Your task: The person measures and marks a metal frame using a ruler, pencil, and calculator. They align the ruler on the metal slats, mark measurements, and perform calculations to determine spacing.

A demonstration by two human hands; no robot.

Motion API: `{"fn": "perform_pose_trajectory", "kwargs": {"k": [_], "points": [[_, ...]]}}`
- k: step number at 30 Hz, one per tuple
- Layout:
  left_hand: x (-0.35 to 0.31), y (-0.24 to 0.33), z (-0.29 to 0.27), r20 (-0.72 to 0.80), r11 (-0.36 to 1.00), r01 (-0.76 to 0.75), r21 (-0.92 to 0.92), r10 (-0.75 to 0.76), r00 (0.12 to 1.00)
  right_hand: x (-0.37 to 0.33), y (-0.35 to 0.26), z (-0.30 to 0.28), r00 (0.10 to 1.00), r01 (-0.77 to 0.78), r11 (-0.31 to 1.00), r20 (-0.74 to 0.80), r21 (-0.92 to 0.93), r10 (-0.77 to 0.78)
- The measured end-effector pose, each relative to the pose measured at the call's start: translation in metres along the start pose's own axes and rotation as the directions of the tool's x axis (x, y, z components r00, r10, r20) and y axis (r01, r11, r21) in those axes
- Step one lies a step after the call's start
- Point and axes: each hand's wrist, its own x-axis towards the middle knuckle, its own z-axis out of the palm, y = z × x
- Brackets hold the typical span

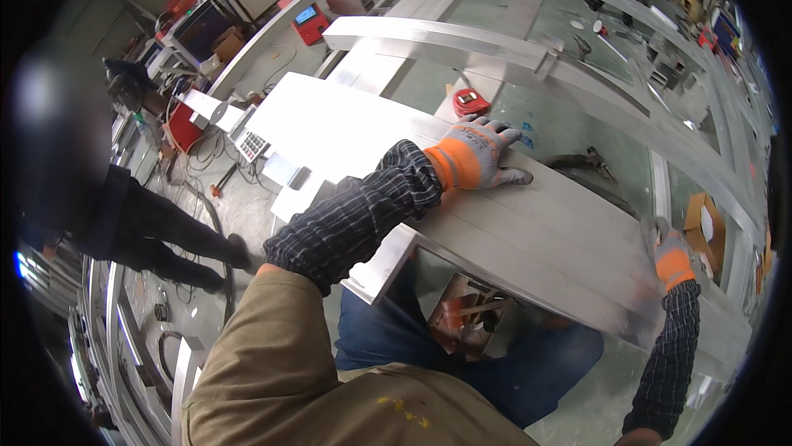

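Note:
A long grey metal panel (561, 231), with lengthwise lines, lies across in front of me. My left hand (478, 153), in a grey and orange glove, rests flat on its far side with the fingers spread. At the right, my right hand (670, 252), gloved alike, is by the panel's far edge with its fingers drawn together; what they hold is hidden. Just beyond the left hand, a red tape measure (469, 102) sits on a metal bar. A bright white sheet-like surface (330, 120) extends to the left of my left forearm.
Silver metal beams (437, 37) form a frame beyond the panel. Below it stands a box of tools (466, 314) between my legs. A calculator (252, 146) is at left, near a standing person (140, 223). A cardboard box (705, 227) lies at right; cables trail on the floor.

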Motion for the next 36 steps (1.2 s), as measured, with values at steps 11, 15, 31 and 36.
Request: {"fn": "perform_pose_trajectory", "kwargs": {"k": [11,15,31,36], "points": [[0.037,-0.02,-0.012,0.28,0.992,0.128,0.013,-0.127,0.952,0.076,0.146,0.046,0.994,-0.085,0.996,0.061,-0.039,0.087],[0.033,-0.028,-0.015,0.306,0.993,0.108,0.042,-0.115,0.945,0.087,0.128,0.053,0.987,-0.055,0.997,0.155,0.047,0.047],[0.054,-0.031,-0.019,-0.15,0.969,0.167,-0.184,-0.196,0.969,0.107,0.267,0.075,0.988,0.152,0.984,0.037,-0.091,-0.149],[0.074,-0.077,0.0,0.0,0.93,0.369,-0.006,-0.369,0.93,0.099,0.183,0.079,0.913,0.408,0.882,0.13,-0.235,-0.388]]}}
